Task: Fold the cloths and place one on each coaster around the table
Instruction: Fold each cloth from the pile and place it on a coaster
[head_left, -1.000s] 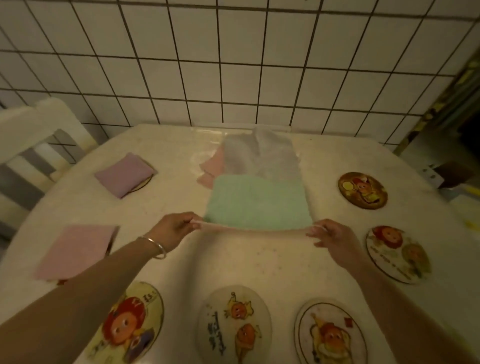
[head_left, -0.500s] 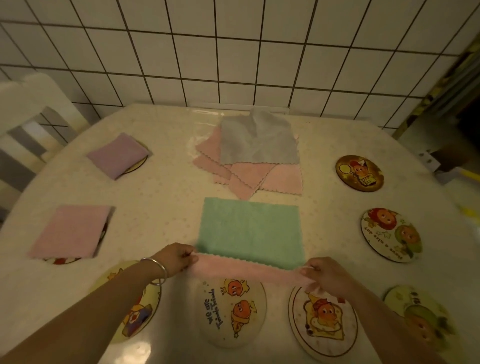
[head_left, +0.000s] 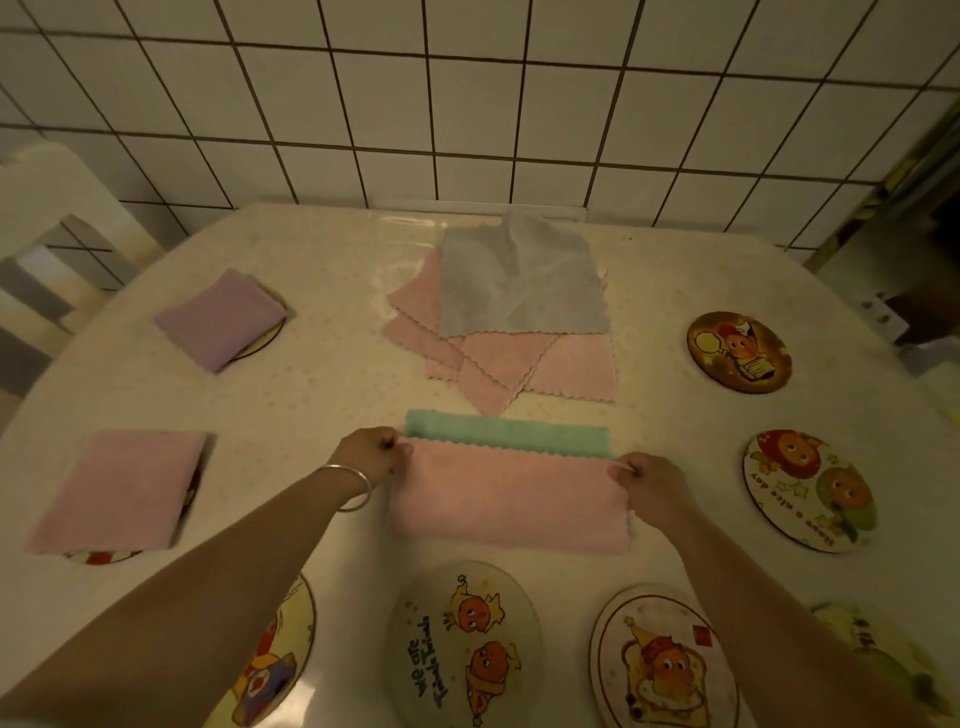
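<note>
Head view: we note two-sided cloth (head_left: 506, 493) mid-counter, long axis left-right. Left hand (head_left: 371, 454) and right hand (head_left: 649, 486) each pinch far corner of pink flap; green strip beyond fingers.

A pink-and-green cloth (head_left: 506, 493), a grey cloth (head_left: 519, 283), cartoon-printed coasters (head_left: 740, 351), and white wall tiles (head_left: 467, 104).

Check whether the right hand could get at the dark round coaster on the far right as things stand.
Probably yes: bare table lies between the right hand and the dark coaster, but its grip on the pink-and-green cloth must let go first.
</note>
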